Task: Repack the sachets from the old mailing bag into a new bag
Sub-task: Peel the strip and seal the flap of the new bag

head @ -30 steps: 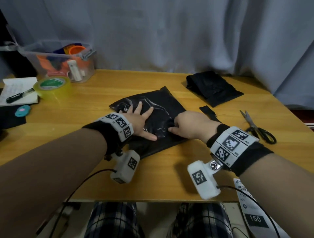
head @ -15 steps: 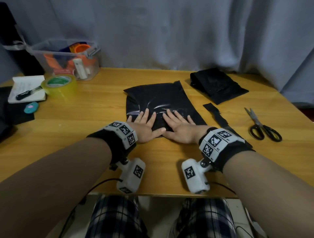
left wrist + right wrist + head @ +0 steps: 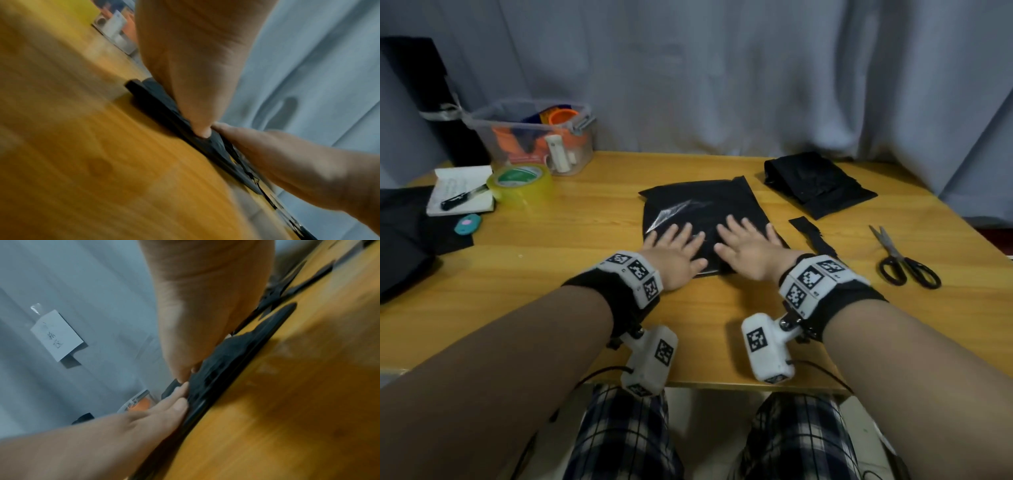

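Note:
A flat black mailing bag (image 3: 702, 212) lies in the middle of the wooden table (image 3: 571, 260). My left hand (image 3: 674, 250) and right hand (image 3: 748, 248) press flat on its near half, side by side, fingers spread and straight. In the left wrist view the left hand (image 3: 193, 84) lies on the black mailing bag (image 3: 164, 104), with the right hand (image 3: 287, 162) beside it. In the right wrist view the right hand (image 3: 205, 313) presses the black mailing bag (image 3: 230, 356) next to the left hand (image 3: 127, 426). Another folded black bag (image 3: 816, 183) lies at the back right. No sachets are visible.
Scissors (image 3: 904, 263) and a black cut strip (image 3: 813, 236) lie to the right. At the back left stand a clear plastic box (image 3: 534, 137), a tape roll (image 3: 520, 181), a notepad with a knife (image 3: 462, 195) and a small blue object (image 3: 468, 224).
The bag was turned square to me and both hands went flat on it; since half a second ago they have slid slightly farther onto it.

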Tool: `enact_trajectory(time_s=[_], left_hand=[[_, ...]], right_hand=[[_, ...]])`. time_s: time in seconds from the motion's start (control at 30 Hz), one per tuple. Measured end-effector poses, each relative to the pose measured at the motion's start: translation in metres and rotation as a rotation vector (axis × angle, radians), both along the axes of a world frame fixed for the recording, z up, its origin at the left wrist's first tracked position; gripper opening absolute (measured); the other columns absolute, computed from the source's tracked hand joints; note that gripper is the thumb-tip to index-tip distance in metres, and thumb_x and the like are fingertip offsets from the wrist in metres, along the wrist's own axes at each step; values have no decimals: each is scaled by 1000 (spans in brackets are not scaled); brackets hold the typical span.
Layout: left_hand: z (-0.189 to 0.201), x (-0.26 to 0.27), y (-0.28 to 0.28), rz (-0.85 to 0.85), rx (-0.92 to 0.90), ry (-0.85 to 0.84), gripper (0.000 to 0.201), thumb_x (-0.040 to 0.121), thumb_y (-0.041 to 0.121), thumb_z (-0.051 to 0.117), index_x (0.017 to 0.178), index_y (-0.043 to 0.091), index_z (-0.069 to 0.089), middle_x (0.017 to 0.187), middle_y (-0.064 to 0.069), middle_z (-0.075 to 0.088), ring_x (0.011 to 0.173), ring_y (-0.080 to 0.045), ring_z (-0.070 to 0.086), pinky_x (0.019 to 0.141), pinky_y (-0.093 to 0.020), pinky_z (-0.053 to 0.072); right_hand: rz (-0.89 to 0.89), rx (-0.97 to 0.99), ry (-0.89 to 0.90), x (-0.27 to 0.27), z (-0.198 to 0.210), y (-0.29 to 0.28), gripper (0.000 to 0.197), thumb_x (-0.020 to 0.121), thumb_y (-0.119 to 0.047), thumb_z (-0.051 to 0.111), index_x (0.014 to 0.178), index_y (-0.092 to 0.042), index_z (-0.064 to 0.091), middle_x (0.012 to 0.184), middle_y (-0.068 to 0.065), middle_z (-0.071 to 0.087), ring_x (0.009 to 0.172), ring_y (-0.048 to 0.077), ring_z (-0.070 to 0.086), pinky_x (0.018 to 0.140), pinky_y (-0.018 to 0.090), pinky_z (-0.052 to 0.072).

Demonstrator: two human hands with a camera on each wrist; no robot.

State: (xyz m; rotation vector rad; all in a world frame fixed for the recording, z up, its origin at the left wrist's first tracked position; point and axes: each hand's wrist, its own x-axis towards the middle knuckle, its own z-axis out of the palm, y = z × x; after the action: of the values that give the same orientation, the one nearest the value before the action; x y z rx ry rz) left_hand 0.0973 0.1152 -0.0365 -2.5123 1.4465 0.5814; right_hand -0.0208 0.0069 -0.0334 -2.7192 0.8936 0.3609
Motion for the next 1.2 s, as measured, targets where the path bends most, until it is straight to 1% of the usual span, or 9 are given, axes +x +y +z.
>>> enact_trajectory(time_s=[0.23, 0.53, 0.6, 0.77, 0.93, 1.0, 1.07, 1.13, 1.2], left_hand=[[-4, 4, -6, 77, 179, 44, 79, 91, 67, 23, 148, 29, -16, 157, -2, -23, 146, -23, -14, 119, -44, 1], [0, 22, 11, 185, 254, -121, 112, 73, 86, 14, 148, 9, -16, 158, -8, -19, 147, -24, -10, 118, -50, -1], [4, 18, 5, 175, 214, -166, 110, 75, 85, 9, 148, 6, -15, 157, -11, -18, 146, -26, -13, 118, -50, -4], [-7, 5, -5, -80, 87, 9, 88, 84, 75, 21, 148, 30, -19, 156, -3, -25, 146, -21, -13, 118, -49, 3], [-6, 23, 10, 23, 162, -20, 110, 75, 83, 27, 148, 17, -20, 156, -6, -25, 147, -22, -12, 118, -49, 5], [0, 25, 14, 8, 169, -86, 115, 73, 85, 26, 150, 9, -12, 158, -10, -16, 147, -25, -5, 118, -49, 8], [7, 23, 14, -35, 199, -177, 110, 74, 84, 23, 149, 3, 17, 158, -17, 1, 146, -29, 13, 116, -47, 19], [15, 21, 12, -110, 172, -242, 87, 79, 79, 27, 114, 7, 58, 146, -20, 35, 122, -27, 49, 97, -39, 43], [21, 22, 12, -220, 79, -294, 59, 85, 69, 39, 83, 13, 59, 108, -9, 62, 83, -19, 61, 72, -31, 53]], right_hand=[[-121, 135, 110, -2, -12, -14, 52, 98, -49, 14, 147, -45, -5, 157, -13, -19, 147, 16, -12, 113, 61, -4], [-269, 74, 131, -21, -1, -41, 79, 91, -67, 10, 152, -17, 5, 161, 1, -1, 148, 24, 3, 117, 56, 7], [-225, 82, 61, -11, 4, -33, 77, 91, -67, 12, 152, -22, 1, 160, 2, -7, 148, 24, -3, 117, 54, 5], [-65, 121, 70, 9, -8, -11, 68, 94, -62, 16, 151, -31, -6, 158, -7, -17, 147, 21, -11, 114, 58, -1], [-211, 59, 125, -16, -10, -39, 88, 88, -71, 18, 151, -17, -10, 159, 3, -15, 147, 19, -9, 119, 48, 2], [-185, 126, 149, -22, -3, -45, 101, 81, -78, 27, 151, -15, -10, 159, 3, -15, 147, 18, -10, 120, 44, 3], [-136, 163, 196, -24, 3, -46, 114, 72, -81, 43, 150, -21, -15, 159, 2, -16, 147, 20, -10, 120, 46, 5], [-98, 113, 238, -24, 5, -45, 118, 67, -77, 56, 148, -31, -17, 159, 2, -15, 147, 24, -9, 119, 51, 8], [-67, 20, 222, -22, 4, -42, 110, 71, -73, 58, 148, -37, -12, 160, 2, -11, 147, 29, -6, 118, 54, 10]])
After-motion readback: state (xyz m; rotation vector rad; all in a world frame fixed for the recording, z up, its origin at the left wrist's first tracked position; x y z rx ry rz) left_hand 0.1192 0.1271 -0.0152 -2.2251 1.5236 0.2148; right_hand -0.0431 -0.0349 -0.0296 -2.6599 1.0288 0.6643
